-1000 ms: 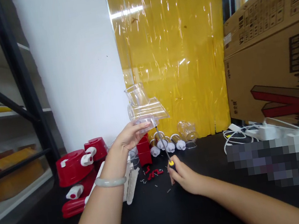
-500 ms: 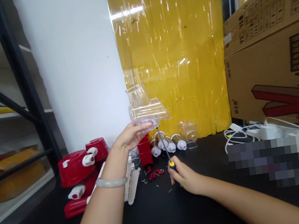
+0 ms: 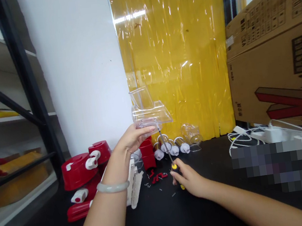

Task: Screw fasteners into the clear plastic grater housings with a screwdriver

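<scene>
My left hand (image 3: 132,140) holds a clear plastic housing (image 3: 148,110) raised above the black table, fingers closed under its base. A pale bangle sits on that wrist. My right hand (image 3: 187,178) grips the yellow-and-black handle of a screwdriver (image 3: 168,151). Its thin shaft slants up and its tip meets the underside of the clear housing. Below the hands, small red clips (image 3: 157,177) and tiny screws lie scattered on the table.
Red and white plastic bases (image 3: 80,169) are stacked at the left beside a black shelf frame (image 3: 28,89). Metal drums (image 3: 172,145) and another clear part (image 3: 190,133) stand by the yellow film. A cardboard box (image 3: 275,58) and white cables (image 3: 269,135) fill the right.
Both hands and the housing keep their pose. The view has drifted slightly, so everything sits a little lower and to the right in the picture.
</scene>
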Demonstrator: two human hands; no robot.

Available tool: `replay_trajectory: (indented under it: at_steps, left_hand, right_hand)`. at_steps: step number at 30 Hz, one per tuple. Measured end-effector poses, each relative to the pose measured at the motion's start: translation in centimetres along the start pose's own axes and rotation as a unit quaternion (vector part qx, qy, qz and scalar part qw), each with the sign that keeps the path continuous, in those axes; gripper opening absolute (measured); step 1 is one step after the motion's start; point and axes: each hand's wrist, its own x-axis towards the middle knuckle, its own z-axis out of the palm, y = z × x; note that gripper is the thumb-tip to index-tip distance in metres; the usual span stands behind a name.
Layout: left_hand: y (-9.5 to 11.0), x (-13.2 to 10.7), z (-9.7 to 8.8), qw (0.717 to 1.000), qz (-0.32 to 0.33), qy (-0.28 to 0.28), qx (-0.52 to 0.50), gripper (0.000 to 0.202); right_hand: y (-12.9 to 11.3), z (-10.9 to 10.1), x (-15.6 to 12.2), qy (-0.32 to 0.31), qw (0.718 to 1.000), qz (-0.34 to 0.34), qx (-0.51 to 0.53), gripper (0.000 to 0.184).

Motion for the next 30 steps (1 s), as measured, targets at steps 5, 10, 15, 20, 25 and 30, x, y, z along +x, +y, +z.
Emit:
replay_trajectory:
  at_steps: [5, 10, 15, 20, 25, 30]
  left_hand:
    - [0.1, -0.1, 0.5, 1.000, 0.005, -0.003, -0.004, 0.043]
    - [0.3, -0.2, 0.5, 1.000, 0.008, -0.009, 0.000, 0.042]
    - [0.6, -0.5, 0.9, 1.000, 0.006, 0.004, 0.005, 0.043]
    - [0.8, -0.7, 1.2, 1.000, 0.000, 0.009, -0.005, 0.044]
    - [0.7, -0.6, 1.3, 1.000, -0.001, -0.006, 0.001, 0.042]
    - [0.5, -0.5, 1.1, 1.000, -0.001, -0.014, -0.002, 0.041]
  right_hand:
    - [0.0, 0.1, 0.0, 0.004, 1.000, -0.011, -0.012, 0.025]
    - [-0.2, 0.2, -0.1, 0.011, 1.000, -0.013, -0.007, 0.027]
    - [-0.5, 0.1, -0.2, 0.014, 1.000, -0.020, -0.007, 0.024]
    - [-0.6, 0.0, -0.1, 0.015, 1.000, -0.025, -0.011, 0.024]
    - [-0.2, 0.2, -0.1, 0.013, 0.999, -0.032, 0.004, 0.027]
    - [0.0, 0.1, 0.0, 0.007, 1.000, -0.012, 0.024, 0.025]
